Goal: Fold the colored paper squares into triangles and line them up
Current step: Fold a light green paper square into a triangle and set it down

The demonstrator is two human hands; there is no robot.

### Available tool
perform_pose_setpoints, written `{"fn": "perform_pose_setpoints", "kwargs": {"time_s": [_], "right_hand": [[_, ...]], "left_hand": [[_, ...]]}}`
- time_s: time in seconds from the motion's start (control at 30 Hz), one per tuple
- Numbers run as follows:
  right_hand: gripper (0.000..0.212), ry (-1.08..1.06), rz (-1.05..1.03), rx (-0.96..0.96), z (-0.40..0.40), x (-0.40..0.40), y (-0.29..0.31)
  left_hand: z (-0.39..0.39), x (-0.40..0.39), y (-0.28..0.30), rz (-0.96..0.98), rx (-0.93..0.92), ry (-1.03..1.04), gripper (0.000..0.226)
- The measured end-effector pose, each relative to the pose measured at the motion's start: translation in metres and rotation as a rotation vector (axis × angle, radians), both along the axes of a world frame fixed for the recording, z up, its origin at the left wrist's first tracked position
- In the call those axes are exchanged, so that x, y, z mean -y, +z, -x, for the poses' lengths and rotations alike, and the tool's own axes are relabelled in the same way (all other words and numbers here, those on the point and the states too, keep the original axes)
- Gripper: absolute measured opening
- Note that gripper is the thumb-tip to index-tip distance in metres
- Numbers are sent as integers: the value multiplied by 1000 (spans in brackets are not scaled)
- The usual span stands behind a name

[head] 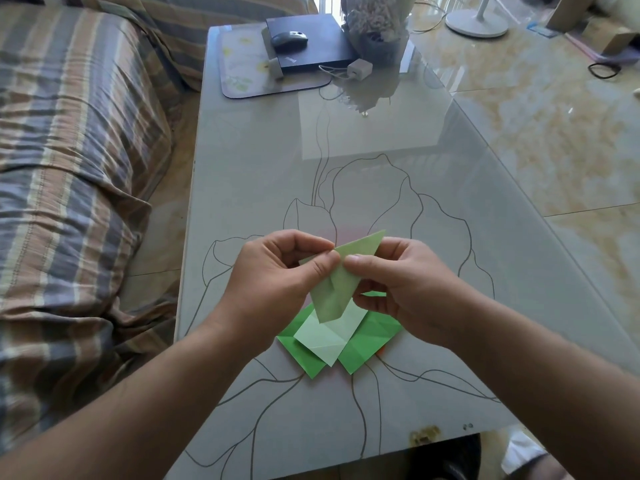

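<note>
Both hands hold a pale olive-green paper (pixel 337 289) in the air above the table, partly folded with its point hanging down. My left hand (pixel 277 271) pinches its upper left edge. My right hand (pixel 398 275) pinches it from the right, thumb on the front. Below them on the glass table (pixel 346 168) lies a small pile: a whitish-green paper (pixel 325 336) on top of bright green creased papers (pixel 367 341). A sliver of orange paper (pixel 381 350) peeks from under the pile.
A striped sofa (pixel 69 168) runs along the table's left side. At the far end sit a dark laptop (pixel 311 39) with a mouse (pixel 289 38) on it, a mat (pixel 249 74), a charger (pixel 359 68) and a flower vase (pixel 377 32). A fan base (pixel 476 24) stands on the floor.
</note>
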State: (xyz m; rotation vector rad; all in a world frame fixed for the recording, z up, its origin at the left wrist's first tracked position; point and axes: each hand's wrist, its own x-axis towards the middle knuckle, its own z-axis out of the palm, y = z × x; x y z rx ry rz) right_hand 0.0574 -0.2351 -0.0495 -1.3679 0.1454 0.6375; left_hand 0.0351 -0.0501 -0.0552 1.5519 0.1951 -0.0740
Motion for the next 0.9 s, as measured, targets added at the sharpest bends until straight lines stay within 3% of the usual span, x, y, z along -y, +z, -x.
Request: {"fn": "perform_pose_setpoints", "kwargs": {"time_s": [0.13, 0.37, 0.53, 0.9], "right_hand": [[7, -17, -23, -25, -5, 5, -1], [39, -92, -91, 5, -10, 3, -1], [55, -141, -116, 20, -13, 7, 1], [46, -147, -151, 39, -17, 14, 5]], "left_hand": [[-1, -1, 2, 28, -2, 37, 8], [-2, -1, 2, 72, -24, 53, 10], [-3, -2, 1, 104, -66, 40, 25], [-3, -2, 0, 81, -104, -9, 27]]}}
